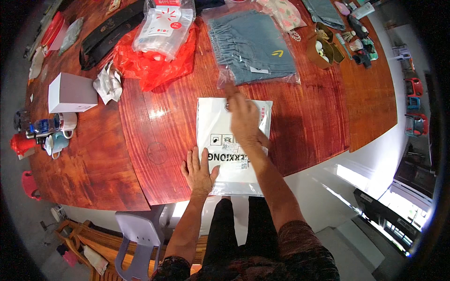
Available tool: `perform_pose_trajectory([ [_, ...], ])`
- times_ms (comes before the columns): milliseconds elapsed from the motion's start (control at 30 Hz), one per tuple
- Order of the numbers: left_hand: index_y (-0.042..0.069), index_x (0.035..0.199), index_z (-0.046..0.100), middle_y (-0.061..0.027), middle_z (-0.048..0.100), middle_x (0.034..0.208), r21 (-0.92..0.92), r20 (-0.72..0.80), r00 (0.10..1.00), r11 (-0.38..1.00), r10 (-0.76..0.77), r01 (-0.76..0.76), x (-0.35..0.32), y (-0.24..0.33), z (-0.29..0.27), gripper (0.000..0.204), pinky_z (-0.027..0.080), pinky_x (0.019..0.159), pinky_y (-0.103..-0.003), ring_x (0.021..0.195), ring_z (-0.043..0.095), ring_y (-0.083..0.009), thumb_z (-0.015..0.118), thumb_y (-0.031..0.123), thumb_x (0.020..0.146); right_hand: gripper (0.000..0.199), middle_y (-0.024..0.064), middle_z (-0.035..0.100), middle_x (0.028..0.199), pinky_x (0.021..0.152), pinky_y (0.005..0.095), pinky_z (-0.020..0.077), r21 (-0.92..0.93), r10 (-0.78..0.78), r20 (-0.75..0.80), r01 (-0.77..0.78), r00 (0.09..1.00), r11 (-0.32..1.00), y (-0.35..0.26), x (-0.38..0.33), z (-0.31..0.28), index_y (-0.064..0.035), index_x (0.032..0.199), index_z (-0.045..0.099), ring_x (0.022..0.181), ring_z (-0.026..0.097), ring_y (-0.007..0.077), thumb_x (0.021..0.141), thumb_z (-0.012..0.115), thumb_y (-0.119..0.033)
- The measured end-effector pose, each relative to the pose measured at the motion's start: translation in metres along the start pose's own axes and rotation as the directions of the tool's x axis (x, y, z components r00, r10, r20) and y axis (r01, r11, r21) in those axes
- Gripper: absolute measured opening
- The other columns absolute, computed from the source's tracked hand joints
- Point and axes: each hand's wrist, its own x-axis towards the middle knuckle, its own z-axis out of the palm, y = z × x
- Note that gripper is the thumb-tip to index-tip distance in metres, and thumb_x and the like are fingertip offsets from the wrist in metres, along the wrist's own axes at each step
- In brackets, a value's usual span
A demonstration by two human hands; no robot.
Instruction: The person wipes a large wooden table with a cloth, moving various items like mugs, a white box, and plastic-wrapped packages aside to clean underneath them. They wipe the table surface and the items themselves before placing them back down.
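A flat white plastic packaging bag point(211, 117) with dark print and a small label lies at the table's near edge, its lower end reaching slightly past the edge. My left hand point(199, 174) rests on its lower left part, open, with the fingers stretched out. Over the upper right part of the bag is my right hand point(244, 119); motion smears its fingers, so their closure and any contact cannot be made out. Just beyond the bag's top edge, folded blue denim garment point(251, 44) lies in a clear plastic sleeve.
A red plastic bag point(154, 70) with clear packaging on top lies far left, near crumpled silvery wrapping point(108, 83) and a white box point(72, 93). Mugs point(67, 122) stand at the left edge. An olive organizer point(323, 49) holds small items far right. A grey chair point(139, 225) stands near left.
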Motion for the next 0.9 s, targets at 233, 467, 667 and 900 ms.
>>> perform_pose_trajectory([
  [233, 0.018, 0.143, 0.036, -0.0105, 0.024, 0.152, -0.005, -0.018, 1.0, 1.0, 0.015, -0.015, 0.004, 0.007, 0.001, 0.072, 0.011, 0.11, -0.054, 0.14, 0.019, -0.0298, 0.051, 0.057, 0.084, 0.032, 0.0161, 0.054, 0.114, 0.086, 0.0456, 0.0408, -0.159, 0.332, -0.354, -0.406, 0.875, 0.9, 0.08, -0.049, -0.012, -0.0054, 0.115, 0.056, 0.098, 0.052, 0.0336, 0.084, 0.057, -0.003],
  [467, 0.019, 0.143, 0.035, -0.0117, 0.027, 0.15, 0.004, 0.025, 0.999, 1.0, -0.028, 0.028, 0.003, 0.007, -0.003, 0.075, 0.015, 0.109, -0.053, 0.139, 0.023, -0.0291, 0.054, 0.057, 0.082, 0.031, 0.0142, 0.049, 0.122, 0.086, 0.046, 0.0415, -0.046, 0.075, 0.019, -0.074, 0.997, 0.996, -0.009, -0.039, -0.022, -0.0021, 0.115, 0.055, 0.102, 0.049, 0.035, 0.085, 0.053, -0.004],
  [667, 0.015, 0.142, 0.034, -0.0107, 0.026, 0.15, -0.016, -0.024, 1.0, 1.0, -0.017, 0.016, 0.001, 0.001, -0.005, 0.075, 0.014, 0.109, -0.048, 0.139, 0.023, -0.0267, 0.054, 0.054, 0.082, 0.037, 0.0129, 0.053, 0.121, 0.084, 0.0411, 0.0405, 0.384, -0.338, 0.189, 0.248, 0.922, 0.889, -0.065, -0.076, -0.073, -0.0058, 0.123, 0.055, 0.102, 0.052, 0.0325, 0.086, 0.052, -0.008],
  [900, 0.013, 0.145, 0.028, -0.009, 0.025, 0.151, -0.101, 0.01, 1.0, 0.994, -0.03, 0.031, 0.001, 0.004, -0.016, 0.079, 0.017, 0.11, -0.048, 0.14, 0.022, -0.0243, 0.053, 0.055, 0.084, 0.044, 0.007, 0.054, 0.119, 0.085, 0.0428, 0.0432, 0.127, -0.421, 0.234, 0.401, 0.877, 0.907, -0.041, -0.045, -0.025, -0.0098, 0.131, 0.049, 0.105, 0.051, 0.0275, 0.088, 0.055, -0.016],
])
